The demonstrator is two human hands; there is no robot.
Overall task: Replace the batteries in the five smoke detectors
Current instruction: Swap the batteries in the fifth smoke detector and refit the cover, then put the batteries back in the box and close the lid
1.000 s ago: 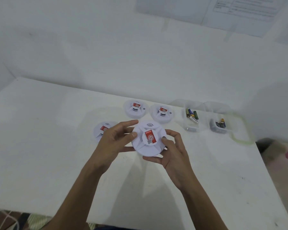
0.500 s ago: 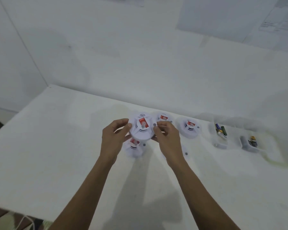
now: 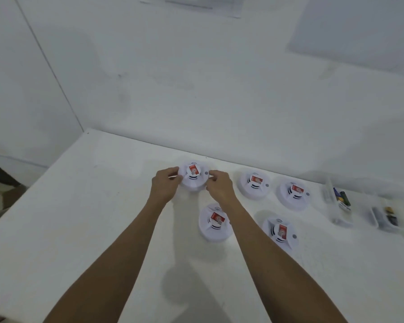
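Both hands have carried the smoke detector (image 3: 193, 180) out toward the far side of the table (image 3: 79, 206); the left hand (image 3: 165, 185) and right hand (image 3: 219, 186) grip its rim on opposite sides. Four other detectors (image 3: 254, 184) lie closed, face up, and batteries (image 3: 341, 198) wait in the trays (image 3: 331, 207), so most of the work probably remains.

White table (image 3: 79, 229), matt top with faint scuffs, seen from its near edge. Its far edge lies against a white back wall (image 3: 196, 94); its far left corner sits near the seam where a side wall (image 3: 14, 89) joins. Printed sheet (image 3: 196, 3) fixed high on the back wall (text unreadable); a larger pale sheet (image 3: 359, 31) above the far right corner. Patterned floor covering (image 3: 0, 201) beyond the left edge.
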